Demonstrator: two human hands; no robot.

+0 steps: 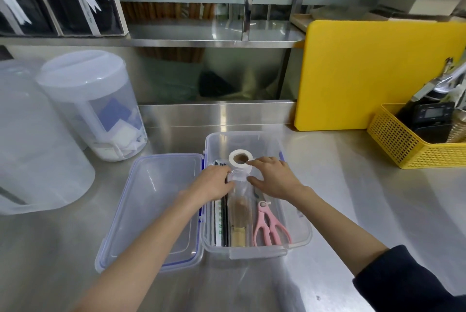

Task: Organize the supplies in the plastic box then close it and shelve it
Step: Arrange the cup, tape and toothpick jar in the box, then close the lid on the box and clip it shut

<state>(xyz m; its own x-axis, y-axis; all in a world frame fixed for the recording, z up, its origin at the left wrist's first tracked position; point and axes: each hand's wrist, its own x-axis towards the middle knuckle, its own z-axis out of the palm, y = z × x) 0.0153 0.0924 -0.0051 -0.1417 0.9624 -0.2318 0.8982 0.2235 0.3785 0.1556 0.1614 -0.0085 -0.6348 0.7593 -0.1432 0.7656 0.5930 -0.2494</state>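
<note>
Box: the plastic box (pixel 297 241) sits open at lower centre of the frame on the steel counter (pixel 378 198).
Lid: the lid (pixel 153 211) lies flat just left of the box, so closing is not yet done.
Sorted so far: pink scissors (pixel 271 223) lie lengthwise on the box's right side, flat packets (pixel 222 221) stand along its left, and a tape roll (pixel 240 158) lies at the far end.
In hand: a clear bag (pixel 239 200) with something brown inside lies down the middle.
Left hand: the left hand (pixel 214 183) pinches the bag's top edge from the left.
Right hand: the right hand (pixel 273 176) spreads over the bag's top from the right, fingertips touching it beside the tape.
Left to do: probably settling the bag, then closing and shelving.
</note>
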